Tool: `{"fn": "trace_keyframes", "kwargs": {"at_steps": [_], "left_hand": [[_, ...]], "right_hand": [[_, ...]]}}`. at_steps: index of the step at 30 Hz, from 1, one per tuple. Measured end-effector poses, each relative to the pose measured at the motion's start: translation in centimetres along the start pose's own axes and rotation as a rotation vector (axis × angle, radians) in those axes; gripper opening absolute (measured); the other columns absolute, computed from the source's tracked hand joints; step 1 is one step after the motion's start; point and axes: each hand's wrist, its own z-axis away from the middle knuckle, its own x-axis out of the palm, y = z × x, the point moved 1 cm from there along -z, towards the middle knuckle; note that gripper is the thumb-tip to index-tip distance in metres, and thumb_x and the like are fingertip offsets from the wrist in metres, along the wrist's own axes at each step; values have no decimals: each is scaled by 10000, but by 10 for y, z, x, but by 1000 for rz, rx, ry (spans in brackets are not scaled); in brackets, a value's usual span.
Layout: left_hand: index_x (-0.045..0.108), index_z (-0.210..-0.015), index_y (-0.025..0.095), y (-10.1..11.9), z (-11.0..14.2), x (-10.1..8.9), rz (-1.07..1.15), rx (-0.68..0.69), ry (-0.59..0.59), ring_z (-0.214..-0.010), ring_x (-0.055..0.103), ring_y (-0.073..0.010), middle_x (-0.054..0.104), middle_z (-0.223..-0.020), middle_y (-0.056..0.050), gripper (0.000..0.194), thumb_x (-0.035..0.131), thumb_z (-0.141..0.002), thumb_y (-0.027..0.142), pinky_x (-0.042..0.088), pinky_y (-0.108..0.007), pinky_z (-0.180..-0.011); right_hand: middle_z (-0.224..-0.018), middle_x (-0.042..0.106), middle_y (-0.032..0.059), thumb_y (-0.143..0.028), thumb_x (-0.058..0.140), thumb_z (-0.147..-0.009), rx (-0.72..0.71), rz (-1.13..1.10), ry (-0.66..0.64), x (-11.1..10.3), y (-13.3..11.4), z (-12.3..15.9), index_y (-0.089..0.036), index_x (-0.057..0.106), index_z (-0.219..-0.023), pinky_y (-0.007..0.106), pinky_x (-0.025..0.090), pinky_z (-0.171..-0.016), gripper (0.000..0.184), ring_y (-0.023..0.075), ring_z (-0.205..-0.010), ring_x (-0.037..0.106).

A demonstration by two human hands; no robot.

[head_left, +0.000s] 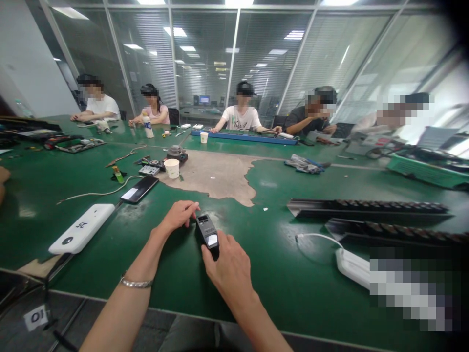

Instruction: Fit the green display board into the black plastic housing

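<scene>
My right hand [227, 269] grips the near end of a small black handheld device [207, 232] with a little lit screen, holding it just above the green table [278, 274]. My left hand [179, 215] rests on the table beside the device's far end, fingers curled, its fingertips touching or nearly touching the device. A silver bracelet [136, 282] circles my left wrist.
A white power strip [82, 228] lies at the left, a black phone [139, 189] and a paper cup [172, 168] beyond it. Black trays [366, 208] and a white adapter with cable [351, 266] lie at the right. Several people sit along the far edge.
</scene>
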Motion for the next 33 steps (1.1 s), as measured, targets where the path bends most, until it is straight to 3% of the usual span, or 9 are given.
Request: {"fn": "trace_keyframes", "kwargs": {"at_steps": [3, 8, 14, 21, 26, 33], "left_hand": [[684, -1009, 137, -2, -1, 4, 84, -55, -92, -398, 582, -106, 710, -838, -76, 565, 364, -920, 593, 337, -189, -329], [669, -1065, 125, -1, -1, 6, 195, -101, -157, -443, 618, -116, 716, -945, -119, 594, 380, -910, 620, 344, -180, -318], [652, -958, 96, 2, 1, 4, 264, -143, -153, -427, 596, -134, 655, -617, -53, 604, 395, -906, 640, 411, -201, -370], [662, -1085, 159, 13, 7, -2, 408, -122, -242, -557, 658, -122, 666, -1130, -144, 456, 439, -919, 519, 438, -206, -424], [648, -1148, 209, 17, 11, -3, 536, -168, -383, -630, 699, -153, 579, -1306, -145, 434, 439, -914, 508, 422, -200, -416], [605, -1227, 222, 18, 10, -3, 644, -220, -488, -743, 715, -192, 523, -1371, -157, 453, 473, -907, 513, 520, -247, -537]], "right_hand": [[-897, 637, 82, -377, 598, -847, 16, 6, 6, 1, -1, -1, -207, 587, -1005, 316, 451, -666, 231, 257, -819, 633], [-881, 647, 73, -381, 627, -822, 18, -92, 43, 2, -2, -2, -199, 594, -960, 301, 460, -723, 230, 229, -825, 633], [-875, 664, 56, -408, 582, -859, -2, -224, 122, -21, 0, -11, -197, 618, -983, 287, 458, -754, 247, 207, -826, 630], [-968, 674, 64, -352, 557, -868, -54, -188, 162, -44, 52, -27, -187, 617, -1055, 277, 447, -749, 256, 202, -860, 621], [-945, 669, 58, -341, 569, -861, -18, -92, 93, -36, 81, -25, -192, 612, -1044, 293, 451, -780, 240, 218, -882, 626], [-989, 617, 94, -392, 558, -878, 65, 30, 69, -22, 91, -17, -177, 579, -1137, 326, 470, -795, 338, 246, -942, 607]]}}
